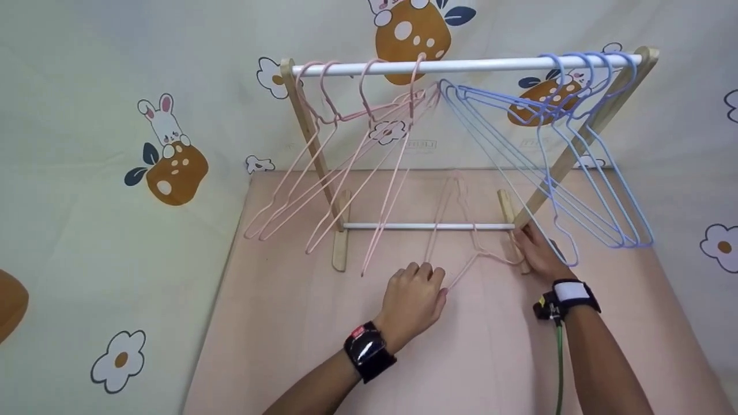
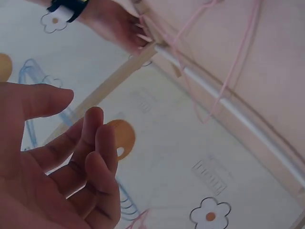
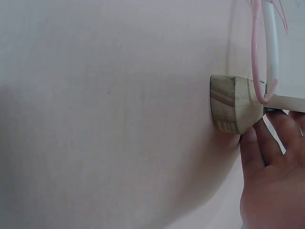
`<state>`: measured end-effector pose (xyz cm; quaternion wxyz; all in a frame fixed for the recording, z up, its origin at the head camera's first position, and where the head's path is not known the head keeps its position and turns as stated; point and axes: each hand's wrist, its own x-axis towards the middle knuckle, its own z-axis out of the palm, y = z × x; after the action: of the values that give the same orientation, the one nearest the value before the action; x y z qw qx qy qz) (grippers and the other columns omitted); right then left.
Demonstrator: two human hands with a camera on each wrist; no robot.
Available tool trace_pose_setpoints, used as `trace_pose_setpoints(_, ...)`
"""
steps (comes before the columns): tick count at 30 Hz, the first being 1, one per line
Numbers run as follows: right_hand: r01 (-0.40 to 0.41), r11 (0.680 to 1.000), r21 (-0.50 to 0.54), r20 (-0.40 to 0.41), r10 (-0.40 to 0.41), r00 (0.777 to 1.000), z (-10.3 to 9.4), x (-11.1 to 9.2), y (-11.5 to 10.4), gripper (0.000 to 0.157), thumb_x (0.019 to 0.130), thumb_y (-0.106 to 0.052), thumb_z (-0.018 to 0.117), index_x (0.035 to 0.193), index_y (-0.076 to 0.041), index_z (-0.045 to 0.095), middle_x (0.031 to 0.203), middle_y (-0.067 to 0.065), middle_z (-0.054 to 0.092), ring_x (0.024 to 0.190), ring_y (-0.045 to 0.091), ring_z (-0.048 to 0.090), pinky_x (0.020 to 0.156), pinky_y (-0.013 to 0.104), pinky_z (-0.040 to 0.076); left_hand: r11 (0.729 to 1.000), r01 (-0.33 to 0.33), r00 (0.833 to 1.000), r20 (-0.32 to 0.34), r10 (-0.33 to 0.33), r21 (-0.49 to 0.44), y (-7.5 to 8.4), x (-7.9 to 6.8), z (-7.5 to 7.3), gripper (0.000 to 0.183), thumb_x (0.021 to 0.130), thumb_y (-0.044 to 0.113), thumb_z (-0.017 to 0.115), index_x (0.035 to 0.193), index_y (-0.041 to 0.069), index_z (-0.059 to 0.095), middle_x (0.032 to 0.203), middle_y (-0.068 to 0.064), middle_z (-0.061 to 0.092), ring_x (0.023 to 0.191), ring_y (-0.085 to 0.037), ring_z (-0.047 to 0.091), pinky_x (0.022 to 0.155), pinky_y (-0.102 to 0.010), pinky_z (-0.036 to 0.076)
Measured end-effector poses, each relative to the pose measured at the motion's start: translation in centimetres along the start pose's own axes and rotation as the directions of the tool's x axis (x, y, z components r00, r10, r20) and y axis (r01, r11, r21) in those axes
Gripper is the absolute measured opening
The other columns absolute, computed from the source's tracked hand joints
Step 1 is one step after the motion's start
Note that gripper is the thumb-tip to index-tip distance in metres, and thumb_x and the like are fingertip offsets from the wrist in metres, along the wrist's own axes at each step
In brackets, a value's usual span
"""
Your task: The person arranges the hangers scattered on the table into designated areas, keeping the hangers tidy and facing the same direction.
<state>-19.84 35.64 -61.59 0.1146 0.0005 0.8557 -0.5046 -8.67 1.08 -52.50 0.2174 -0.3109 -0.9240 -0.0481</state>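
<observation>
My right hand (image 1: 542,251) grips the lower right corner of a small wood-and-white clothes rack (image 1: 403,67), its fingers (image 3: 274,143) against the wooden foot (image 3: 237,102). My left hand (image 1: 412,302) hovers in front of the rack with loosely bent fingers; the left wrist view shows nothing held. Between the hands, a pink hanger (image 1: 477,252) leans across the lower white bar (image 1: 392,226); its curved hook appears beside the foot in the right wrist view. Several pink hangers (image 1: 346,178) hang on the top bar's left part, several blue ones (image 1: 605,184) on its right part.
The rack stands on a pink surface (image 1: 288,323) against a patterned cloth backdrop (image 1: 86,230) with rabbits and flowers. Both wrists wear black bands; a green cable (image 1: 559,369) runs down from the right one.
</observation>
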Motion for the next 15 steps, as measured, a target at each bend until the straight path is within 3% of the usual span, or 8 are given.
trace_pose_setpoints(3, 0.01, 1.0, 0.01, 0.004, -0.01, 1.0, 0.1, -0.1, 0.1, 0.073, 0.122, -0.034, 0.033, 0.175, -0.01, -0.011, 0.18, 0.029, -0.001, 0.166, 0.047, 0.002, 0.131, 0.061, 0.006, 0.999, -0.009, 0.992, 0.126, 0.004, 0.039, 0.2, -0.1, 2.4, 0.027, 0.097, 0.037, 0.084, 0.102, 0.011, 0.081, 0.09, -0.003, 0.074, 0.078, -0.017, 0.07, 0.063, -0.029, 0.057)
trace_pose_setpoints(7, 0.037, 0.999, 0.016, 0.001, -0.037, 0.999, 0.1, -0.2, 0.3, 0.073, 0.122, -0.032, 0.035, 0.176, -0.01, -0.009, 0.18, 0.028, 0.001, 0.166, 0.048, 0.003, 0.131, 0.063, 0.007, 0.998, -0.008, 0.964, 0.266, -0.008, 0.059, 0.5, -0.2, 4.9, 0.028, 0.098, 0.039, 0.082, 0.101, 0.011, 0.082, 0.091, -0.003, 0.074, 0.082, -0.019, 0.071, 0.068, -0.033, 0.058)
trace_pose_setpoints(9, 0.042, 0.999, 0.008, -0.004, -0.042, 0.999, 0.1, -0.2, 0.3, 0.073, 0.122, -0.033, 0.035, 0.176, -0.011, -0.008, 0.18, 0.028, 0.002, 0.166, 0.048, 0.004, 0.13, 0.064, 0.007, 0.997, -0.006, 0.955, 0.296, -0.016, 0.073, 0.7, -0.1, 5.8, 0.026, 0.098, 0.037, 0.081, 0.099, 0.011, 0.082, 0.089, -0.003, 0.074, 0.081, -0.019, 0.072, 0.069, -0.033, 0.058)
trace_pose_setpoints(15, 0.055, 0.998, -0.001, -0.012, -0.055, 0.998, 0.1, -0.1, 0.3, 0.072, 0.122, -0.033, 0.036, 0.177, -0.008, -0.003, 0.18, 0.029, 0.006, 0.166, 0.048, 0.006, 0.13, 0.063, 0.008, 0.992, 0.003, 0.953, 0.3, -0.04, 0.122, 1.3, 0.3, 7.9, 0.015, 0.099, 0.025, 0.077, 0.092, 0.013, 0.082, 0.08, -0.001, 0.072, 0.07, -0.017, 0.07, 0.058, -0.031, 0.055)
